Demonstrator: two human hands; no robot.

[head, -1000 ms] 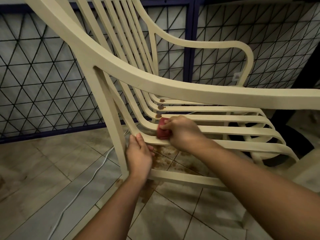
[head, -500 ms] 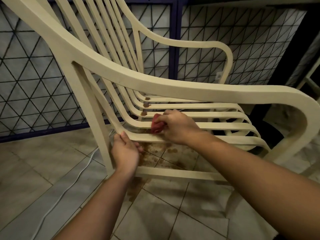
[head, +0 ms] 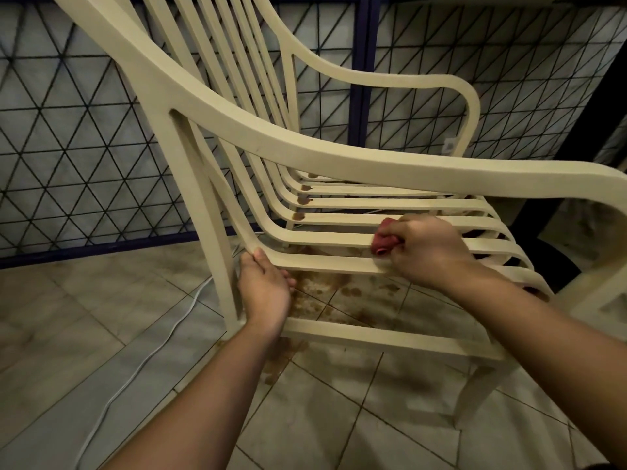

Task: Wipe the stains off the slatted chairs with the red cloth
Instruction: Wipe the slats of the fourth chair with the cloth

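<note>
A cream slatted chair (head: 305,154) fills the view, seen from its side under the near armrest. Brown stains (head: 299,216) mark the bends of several far seat slats. My right hand (head: 427,252) is closed around the bunched red cloth (head: 385,237) and presses it on the near seat slats, toward their middle. My left hand (head: 266,290) grips the nearest slat at its bend, beside the chair's rear leg. Most of the cloth is hidden in my fist.
Brown spots (head: 339,296) stain the tiled floor under the seat. A white cable (head: 142,361) runs across the tiles at the left. A blue-framed metal grille (head: 68,137) stands behind the chair. Part of another cream piece (head: 607,300) shows at the right edge.
My right hand has slid the red cloth to the right along the near slats, away from the bend. My left hand keeps its grip on the nearest slat. The view shifted.
</note>
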